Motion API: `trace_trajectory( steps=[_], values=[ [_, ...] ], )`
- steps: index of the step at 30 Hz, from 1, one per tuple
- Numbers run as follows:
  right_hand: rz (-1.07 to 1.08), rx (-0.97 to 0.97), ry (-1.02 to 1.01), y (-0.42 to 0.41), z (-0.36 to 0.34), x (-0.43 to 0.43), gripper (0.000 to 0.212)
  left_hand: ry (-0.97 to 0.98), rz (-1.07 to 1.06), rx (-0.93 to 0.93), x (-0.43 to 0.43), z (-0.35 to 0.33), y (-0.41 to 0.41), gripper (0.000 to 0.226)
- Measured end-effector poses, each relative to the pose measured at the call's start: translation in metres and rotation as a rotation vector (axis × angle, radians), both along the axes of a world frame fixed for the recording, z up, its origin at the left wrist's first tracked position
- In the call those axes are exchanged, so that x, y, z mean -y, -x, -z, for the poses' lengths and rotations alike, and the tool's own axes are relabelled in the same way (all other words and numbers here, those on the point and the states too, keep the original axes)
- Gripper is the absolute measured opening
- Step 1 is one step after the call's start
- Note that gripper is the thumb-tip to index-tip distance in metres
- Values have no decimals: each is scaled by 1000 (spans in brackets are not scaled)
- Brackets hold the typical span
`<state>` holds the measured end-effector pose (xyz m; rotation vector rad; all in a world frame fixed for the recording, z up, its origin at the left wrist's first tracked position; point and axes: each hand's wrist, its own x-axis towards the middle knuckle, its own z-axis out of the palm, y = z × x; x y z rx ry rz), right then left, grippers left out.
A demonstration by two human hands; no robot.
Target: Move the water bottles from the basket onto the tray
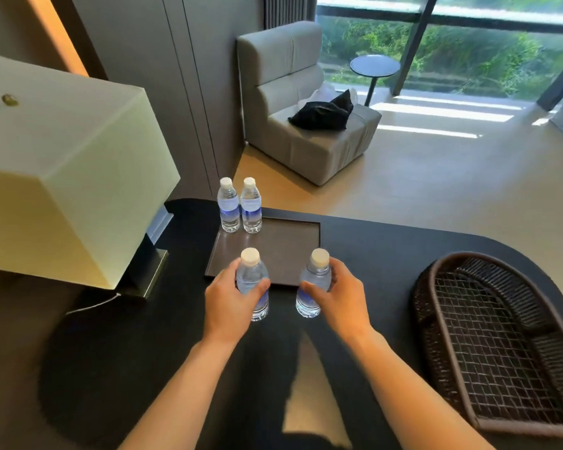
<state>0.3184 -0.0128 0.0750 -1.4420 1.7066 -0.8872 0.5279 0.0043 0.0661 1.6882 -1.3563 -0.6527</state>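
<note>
A dark square tray point(286, 251) lies on the black table. Two small clear water bottles with white caps stand upright side by side at its far left corner, one on the left point(229, 205) and one on the right point(251, 206). My left hand point(229, 298) grips a third bottle point(252, 284) upright, in front of the tray's near edge. My right hand point(337, 295) holds a fourth bottle point(314, 284), tilted slightly, near the tray's near right corner. The dark woven basket point(488, 336) sits to the right with nothing visible inside it.
A large lamp with a cream shade point(62, 177) stands on the table at the left, close to the tray. The table's curved edge point(468, 237) runs behind the basket. A grey armchair point(303, 121) and a small round side table point(374, 66) stand on the floor beyond.
</note>
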Motion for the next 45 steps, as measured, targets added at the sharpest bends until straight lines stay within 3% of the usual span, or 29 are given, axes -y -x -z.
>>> trace_trajectory(
  steps=[17,36,41,45],
  values=[
    [11,-41,-22,-146,75,176,63,-47,-29,-66,170,66,-100,56],
    [67,-8,30,-174,95,215,62,-46,-21,-54,219,92,-110,66],
    [30,12,18,-171,92,210,70,-69,-22,-69,215,89,-107,71],
    [4,0,-34,-166,97,196,84,-174,-49,-92,210,86,-106,91]
  ],
)
